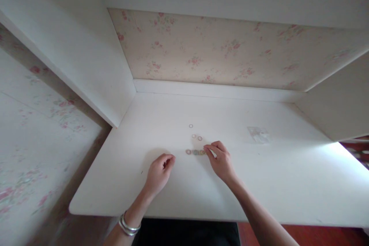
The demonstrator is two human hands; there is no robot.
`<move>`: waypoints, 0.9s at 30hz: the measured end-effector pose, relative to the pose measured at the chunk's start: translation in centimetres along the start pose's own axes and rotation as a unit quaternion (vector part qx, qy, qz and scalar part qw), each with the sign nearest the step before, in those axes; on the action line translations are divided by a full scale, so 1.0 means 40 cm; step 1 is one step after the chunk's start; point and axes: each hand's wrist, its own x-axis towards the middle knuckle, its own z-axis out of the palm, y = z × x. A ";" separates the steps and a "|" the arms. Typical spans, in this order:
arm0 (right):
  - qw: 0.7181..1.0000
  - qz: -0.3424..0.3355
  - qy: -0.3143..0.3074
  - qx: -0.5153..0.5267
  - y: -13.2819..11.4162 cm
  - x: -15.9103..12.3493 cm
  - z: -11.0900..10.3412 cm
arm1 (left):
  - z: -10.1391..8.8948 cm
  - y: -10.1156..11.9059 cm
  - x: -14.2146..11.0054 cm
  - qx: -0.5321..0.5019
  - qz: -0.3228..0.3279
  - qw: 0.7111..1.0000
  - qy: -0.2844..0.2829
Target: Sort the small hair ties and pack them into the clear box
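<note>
My right hand [220,159] has thumb and forefinger pinched at the right end of a short row of small rings [195,152]. Whatever lies between those fingertips is too small to make out. Greyish-green and yellowish pieces show in the row, and a pinkish ring [188,152] forms its left end. My left hand [160,169] rests on the table left of the row, fingers curled closed, with nothing seen sticking out. Behind the row lie three loose rings: a pale one [194,136], a reddish-brown one [200,138] and a darker one [190,126] farther back.
A small clear plastic bag [258,135] lies on the white table [288,184] to the right. White panels [72,38] stand at both sides, and a low ledge [219,91] runs along the back below floral wallpaper. A tiny dark speck [142,172] is near my left hand.
</note>
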 end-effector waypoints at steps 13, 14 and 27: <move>0.954 0.241 0.139 0.116 0.126 -0.065 -0.060 | 0.116 0.084 0.233 0.152 0.124 0.978 -0.070; 0.955 0.238 0.131 0.119 0.123 -0.063 -0.057 | 0.122 0.080 0.248 0.161 0.123 0.976 -0.077; 0.956 0.237 0.105 0.141 0.131 -0.059 -0.058 | 0.130 0.041 0.299 0.203 0.137 0.961 -0.127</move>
